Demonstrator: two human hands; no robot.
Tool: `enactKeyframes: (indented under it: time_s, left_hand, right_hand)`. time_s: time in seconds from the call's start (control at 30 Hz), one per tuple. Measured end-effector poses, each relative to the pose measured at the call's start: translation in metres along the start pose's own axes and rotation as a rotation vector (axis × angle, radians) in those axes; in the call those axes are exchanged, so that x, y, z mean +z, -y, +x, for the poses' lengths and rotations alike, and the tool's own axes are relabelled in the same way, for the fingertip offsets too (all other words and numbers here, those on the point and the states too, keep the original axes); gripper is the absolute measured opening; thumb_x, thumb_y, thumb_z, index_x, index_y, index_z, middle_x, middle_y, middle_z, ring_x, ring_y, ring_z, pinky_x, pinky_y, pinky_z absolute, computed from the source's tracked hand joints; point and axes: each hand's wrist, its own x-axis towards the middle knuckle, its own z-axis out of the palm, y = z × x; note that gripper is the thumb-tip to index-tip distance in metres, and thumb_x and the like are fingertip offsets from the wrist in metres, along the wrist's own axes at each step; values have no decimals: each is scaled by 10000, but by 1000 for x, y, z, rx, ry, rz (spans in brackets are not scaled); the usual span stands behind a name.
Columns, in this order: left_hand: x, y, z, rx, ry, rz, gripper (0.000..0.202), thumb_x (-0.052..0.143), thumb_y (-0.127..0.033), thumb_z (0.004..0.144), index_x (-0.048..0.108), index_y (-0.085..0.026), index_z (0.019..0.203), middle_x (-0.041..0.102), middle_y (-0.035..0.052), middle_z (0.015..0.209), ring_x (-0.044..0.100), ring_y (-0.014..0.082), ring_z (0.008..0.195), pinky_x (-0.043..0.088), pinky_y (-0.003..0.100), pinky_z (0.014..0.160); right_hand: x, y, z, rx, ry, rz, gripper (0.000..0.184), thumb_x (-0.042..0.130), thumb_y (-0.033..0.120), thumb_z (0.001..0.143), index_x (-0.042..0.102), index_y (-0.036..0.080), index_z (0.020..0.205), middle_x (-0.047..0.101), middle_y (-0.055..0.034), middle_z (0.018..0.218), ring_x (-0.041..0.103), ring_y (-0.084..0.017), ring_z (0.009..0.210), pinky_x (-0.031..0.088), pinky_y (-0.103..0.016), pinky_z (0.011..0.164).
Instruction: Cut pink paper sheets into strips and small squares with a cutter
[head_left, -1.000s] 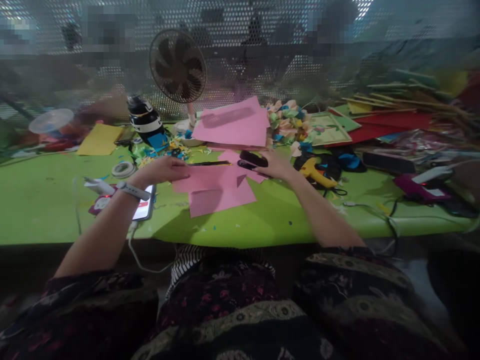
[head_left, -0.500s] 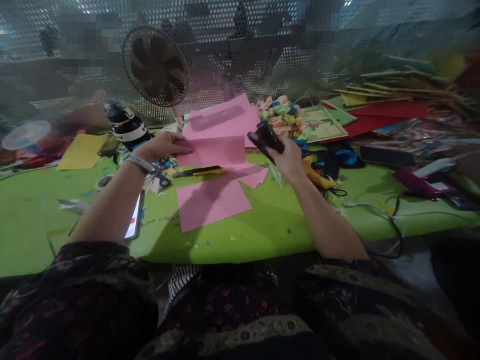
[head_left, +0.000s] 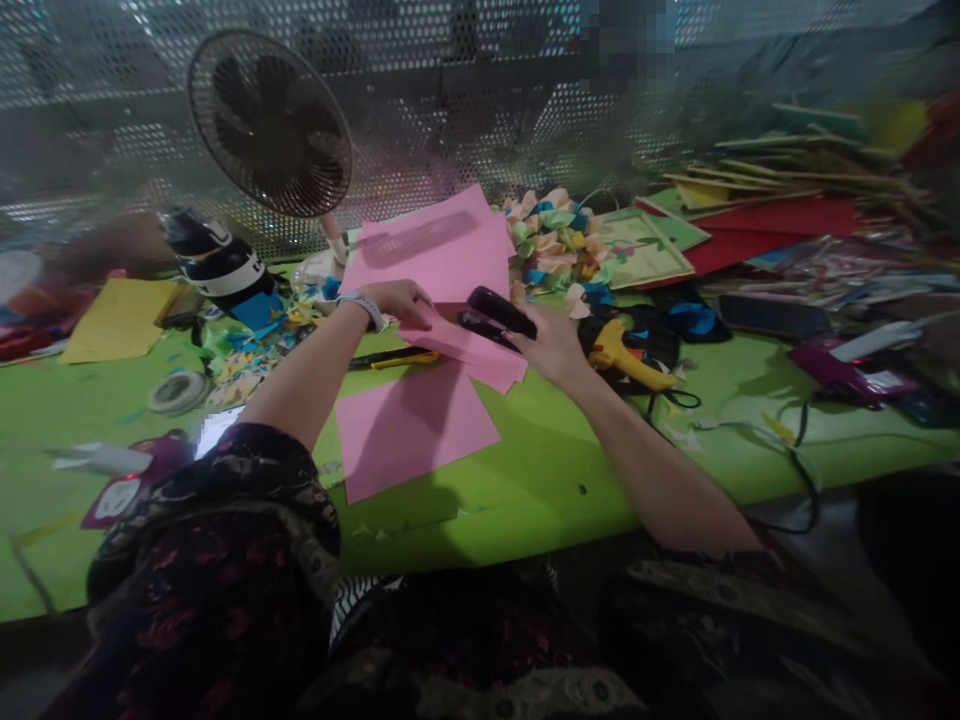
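Note:
My left hand (head_left: 397,300) pinches a small piece of pink paper (head_left: 450,340) above the table. In my right hand (head_left: 553,348) is a black stapler (head_left: 501,315), its jaws parted and lying at the right part of that paper; whether the edge is between the jaws I cannot tell. A larger pink sheet (head_left: 416,430) lies flat nearer to me. Beside the left wrist, a yellow and black box cutter (head_left: 394,358) rests on the table. Behind both hands lie big pink sheets (head_left: 435,245).
A fan (head_left: 270,125) and a black bottle (head_left: 214,260) stand at the back left. Paper scraps (head_left: 251,360) and a tape roll (head_left: 178,392) lie at left. Paper flowers (head_left: 551,230), a yellow glue gun (head_left: 630,358) and a cable (head_left: 795,470) are at right on the green table (head_left: 540,490).
The stapler has come left and down to the pink paper, its jaws now visibly parted. My left hand has moved right with the paper, which is now tilted. The view has shifted somewhat.

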Motion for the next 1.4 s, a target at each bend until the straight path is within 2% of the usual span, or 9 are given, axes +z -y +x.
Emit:
enactKeyframes:
  time_s: [0.4,0.57,0.7,0.83,0.9,1.0,1.1,1.3,1.4]
  left_hand:
    - [24,0,13,174,-207,8,496,819,-269,649,798,-114,1120,763,52,912,687,240,890,531,335,854]
    - [27,4,-13,124,-438,170,694,781,-355,784,637,-98,1413,737,151,1238,685,318,1160,520,417,1038]
    - [29,4,-52,140,-521,106,676,739,-357,838,600,-79,1439,642,202,1445,626,313,1314,499,396,1098]
    - [43,-13,-109,171,-432,117,642,720,-472,887,626,-132,1424,647,180,1460,617,303,1335,448,437,1161]
    - [56,-23,-140,200,-336,99,649,670,-522,926,588,-190,1478,614,149,1517,575,290,1396,420,444,1186]
    - [79,-34,-181,195,-204,140,749,688,-563,901,513,-246,1556,528,125,1610,524,294,1454,399,442,1198]
    - [99,-38,-206,139,-109,195,862,770,-579,818,500,-255,1569,552,132,1590,561,315,1420,414,439,1181]
    - [124,-47,-222,107,-180,326,656,665,-414,893,583,-216,1513,644,156,1487,649,321,1322,507,408,1085]
    - [129,-45,-226,145,-187,366,725,686,-444,887,523,-247,1564,617,139,1522,629,319,1357,503,423,1116]
  right_hand:
    - [14,14,0,102,207,-137,340,604,241,956,702,169,1273,737,-143,1266,659,-336,1183,526,-467,963]
    - [12,23,0,127,248,-226,362,625,215,944,694,121,1287,703,-198,1298,641,-363,1212,514,-495,993]
    - [0,36,-8,-135,255,-148,472,683,302,936,663,146,1381,655,-199,1404,565,-374,1336,445,-548,1115]
    - [2,53,-29,-538,659,68,619,781,470,878,649,219,1428,655,-140,1447,585,-323,1330,468,-497,1111]
    - [12,60,-39,-626,732,68,514,768,427,895,695,203,1352,688,-145,1390,610,-312,1286,486,-486,1082]
    - [28,69,-45,-670,704,-23,344,706,226,907,736,189,1248,747,-131,1221,661,-283,1140,523,-454,994]
    - [35,74,-44,-644,644,-133,381,622,110,900,730,169,1261,758,-145,1158,674,-280,1075,534,-425,921]
    - [27,73,-43,-536,546,-69,554,599,115,879,640,151,1431,732,-157,1323,690,-281,1108,528,-377,893]
    - [21,70,-44,-529,553,-65,452,590,136,881,710,170,1315,766,-129,1241,700,-259,1050,518,-355,863]
